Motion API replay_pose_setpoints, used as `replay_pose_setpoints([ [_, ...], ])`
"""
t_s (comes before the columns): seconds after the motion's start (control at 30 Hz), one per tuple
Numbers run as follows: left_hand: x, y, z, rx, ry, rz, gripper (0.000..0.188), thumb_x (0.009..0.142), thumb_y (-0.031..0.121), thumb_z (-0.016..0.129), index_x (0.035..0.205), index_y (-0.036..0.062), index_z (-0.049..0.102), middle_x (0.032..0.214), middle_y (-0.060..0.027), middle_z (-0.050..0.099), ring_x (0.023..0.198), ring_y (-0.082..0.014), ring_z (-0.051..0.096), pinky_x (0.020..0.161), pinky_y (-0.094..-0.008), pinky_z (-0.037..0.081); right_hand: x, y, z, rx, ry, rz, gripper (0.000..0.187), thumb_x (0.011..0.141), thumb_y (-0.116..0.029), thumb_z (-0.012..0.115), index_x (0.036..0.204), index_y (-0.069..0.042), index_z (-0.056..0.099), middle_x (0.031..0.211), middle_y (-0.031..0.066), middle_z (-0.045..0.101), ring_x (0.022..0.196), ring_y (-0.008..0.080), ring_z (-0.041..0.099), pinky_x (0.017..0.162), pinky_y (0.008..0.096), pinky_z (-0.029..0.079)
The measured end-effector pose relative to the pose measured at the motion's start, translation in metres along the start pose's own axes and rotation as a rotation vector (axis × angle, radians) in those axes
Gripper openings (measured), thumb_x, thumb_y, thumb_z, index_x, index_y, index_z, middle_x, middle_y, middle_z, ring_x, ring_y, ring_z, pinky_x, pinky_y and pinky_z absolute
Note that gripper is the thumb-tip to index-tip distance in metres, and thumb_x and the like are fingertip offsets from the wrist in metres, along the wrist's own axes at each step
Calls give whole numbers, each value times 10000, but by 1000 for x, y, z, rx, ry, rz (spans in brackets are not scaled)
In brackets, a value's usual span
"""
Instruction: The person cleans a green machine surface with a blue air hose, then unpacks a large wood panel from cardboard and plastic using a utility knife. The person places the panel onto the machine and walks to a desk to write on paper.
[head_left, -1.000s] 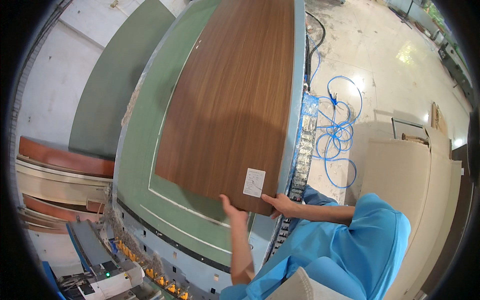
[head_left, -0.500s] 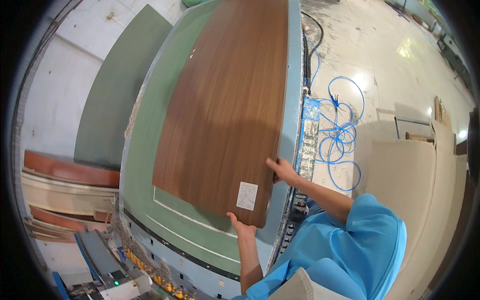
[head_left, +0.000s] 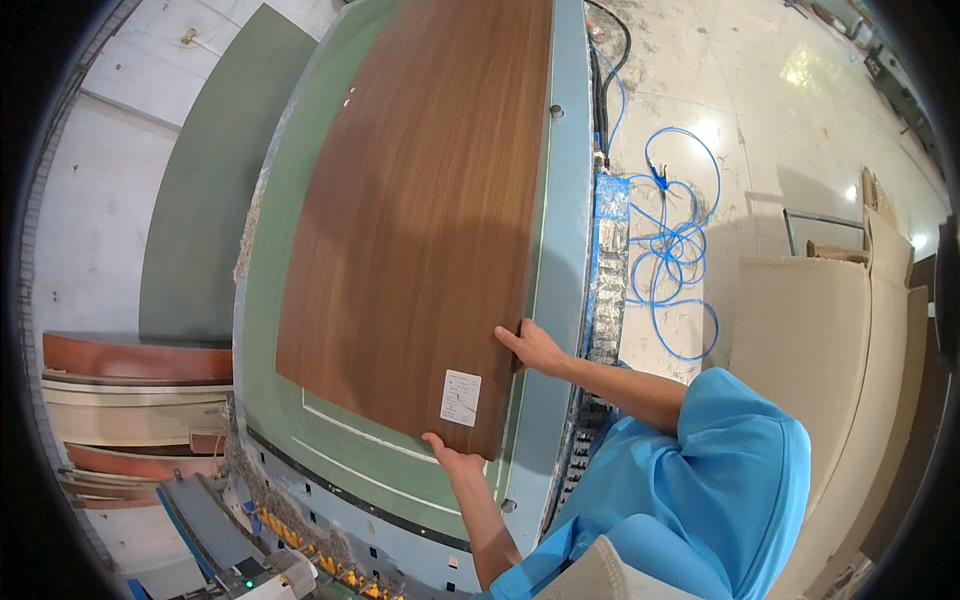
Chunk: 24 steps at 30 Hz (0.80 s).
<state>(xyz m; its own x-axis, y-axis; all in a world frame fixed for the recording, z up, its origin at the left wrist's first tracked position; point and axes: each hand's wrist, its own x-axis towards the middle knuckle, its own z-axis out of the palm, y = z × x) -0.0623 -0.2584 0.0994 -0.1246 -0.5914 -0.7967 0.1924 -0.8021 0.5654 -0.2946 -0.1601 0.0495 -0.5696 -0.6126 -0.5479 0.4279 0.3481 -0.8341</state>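
Observation:
A long brown wood-grain panel (head_left: 410,220) lies over the green bed (head_left: 262,340) of a machine table. White lines show on the bed beside the panel's near end. My left hand (head_left: 458,462) grips the near edge, its thumb on top and the other fingers hidden underneath. Farther along, at the right edge close to the near corner, my right hand (head_left: 534,348) holds the panel the same way. Between the two hands a white printed label (head_left: 461,398) sticks to the panel's surface.
A blue side rail (head_left: 568,210) with a round peg (head_left: 557,112) borders the bed. Coiled blue hose (head_left: 680,240) lies on the right floor. Large beige boards (head_left: 800,350) stand at the right. A grey-green sheet (head_left: 215,200) and stacked boards (head_left: 135,405) are at the left.
Both hands have shifted the panel to the left across the bed. A strip of bed with a white line and pegs by the rail now shows on its right. The camera view has moved slightly.

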Motion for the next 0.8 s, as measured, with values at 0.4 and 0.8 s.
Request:
replay_pose_setpoints([
  [0.4, 15, 3, 4, 6, 8, -47, 798, 956, 715, 400, 1505, 136, 402, 1569, -101, 377, 1416, -341, 370, 1147, -592, 286, -1, -33, -4, -68, 4, 37, 789, 957, -520, 588, 1165, 225, 429, 959, 302, 652, 727, 325, 723, 485, 380, 586],
  [0.8, 15, 9, 36, 60, 87, -82, 764, 971, 698, 382, 1519, 165, 375, 1561, -95, 385, 1405, -352, 381, 1129, -605, 303, 7, -72, -24, -32, 36, -5, 760, 947, -490, 599, 1147, 226, 442, 986, 320, 649, 788, 352, 726, 503, 384, 616],
])
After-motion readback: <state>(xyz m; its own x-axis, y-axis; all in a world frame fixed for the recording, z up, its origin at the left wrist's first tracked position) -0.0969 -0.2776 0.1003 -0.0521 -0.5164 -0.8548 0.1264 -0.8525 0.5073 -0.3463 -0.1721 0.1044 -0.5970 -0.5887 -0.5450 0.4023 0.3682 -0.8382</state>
